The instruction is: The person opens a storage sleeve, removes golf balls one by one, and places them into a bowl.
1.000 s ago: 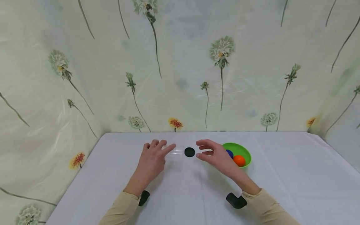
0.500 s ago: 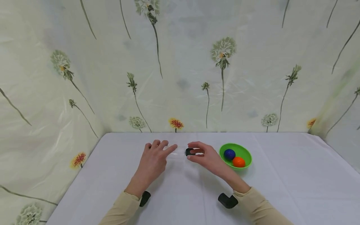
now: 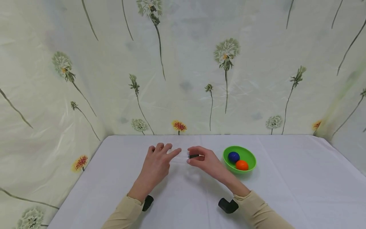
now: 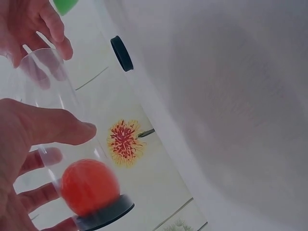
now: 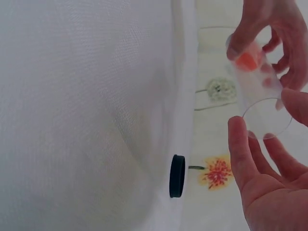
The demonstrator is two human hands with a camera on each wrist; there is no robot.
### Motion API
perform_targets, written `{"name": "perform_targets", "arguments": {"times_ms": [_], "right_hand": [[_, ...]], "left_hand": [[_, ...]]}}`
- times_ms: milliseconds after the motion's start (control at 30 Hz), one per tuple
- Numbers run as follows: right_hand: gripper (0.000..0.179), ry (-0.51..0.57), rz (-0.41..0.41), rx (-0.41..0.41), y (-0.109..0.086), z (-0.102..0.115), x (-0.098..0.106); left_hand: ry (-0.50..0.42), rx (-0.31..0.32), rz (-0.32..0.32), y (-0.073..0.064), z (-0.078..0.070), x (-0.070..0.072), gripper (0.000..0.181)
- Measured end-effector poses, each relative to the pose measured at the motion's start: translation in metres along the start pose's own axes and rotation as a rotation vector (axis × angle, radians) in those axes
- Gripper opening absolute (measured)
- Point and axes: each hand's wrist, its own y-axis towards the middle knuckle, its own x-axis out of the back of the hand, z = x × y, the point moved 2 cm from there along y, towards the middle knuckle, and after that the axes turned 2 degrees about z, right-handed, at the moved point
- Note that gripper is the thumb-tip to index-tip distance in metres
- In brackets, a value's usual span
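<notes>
In the head view my left hand (image 3: 155, 163) holds a clear tube lying sideways in the air. Its left wrist view shows the thumb and fingers round the tube (image 4: 65, 98), with a red-orange ball (image 4: 90, 186) inside against a black end cap (image 4: 107, 213). The tube's other end is uncovered. My right hand (image 5: 274, 192) has its thumb and fingertips curved round that rim, its palm facing the mouth. A loose black lid (image 5: 177, 176) lies on the white table, seen in the head view beyond the right hand's fingers.
A green bowl (image 3: 249, 155) right of the right hand holds a blue ball (image 3: 233, 157) and an orange ball (image 3: 242, 165). White cloth covers the table (image 3: 286, 184). A flower-printed curtain (image 3: 186, 95) rises behind it. Black wrist-worn devices (image 3: 228, 205) show by the sleeves.
My right hand has moved left from beside the bowl to the tube's uncovered end, exposing the blue ball and partly covering the lid. My left hand stays nearly still with the tube.
</notes>
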Motion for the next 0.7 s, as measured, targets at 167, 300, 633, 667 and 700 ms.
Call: {"name": "perform_targets", "arguments": {"times_ms": [167,300,633,667,700], "right_hand": [[0.045,0.029,-0.009,-0.002,-0.0009,0.0025,-0.0013],[0.046,0.033,-0.014,-0.004,-0.0013,0.003,-0.0019],[0.045,0.038,-0.016,-0.004,-0.0035,0.0035,-0.0024],[0.045,0.038,-0.017,-0.004,-0.0037,0.0032,-0.0026],[0.045,0.038,-0.019,-0.004,-0.0039,0.0029,-0.0029]], "left_hand": [[0.024,-0.005,0.002,0.0008,0.0004,0.0,0.059],[0.026,-0.004,0.003,0.0023,0.0004,0.0004,0.059],[0.017,-0.007,-0.007,0.003,-0.0003,0.0009,0.057],[0.014,-0.006,-0.005,0.0029,-0.0005,0.0011,0.057],[0.009,-0.004,-0.002,0.0027,-0.0007,0.0014,0.057]]}}
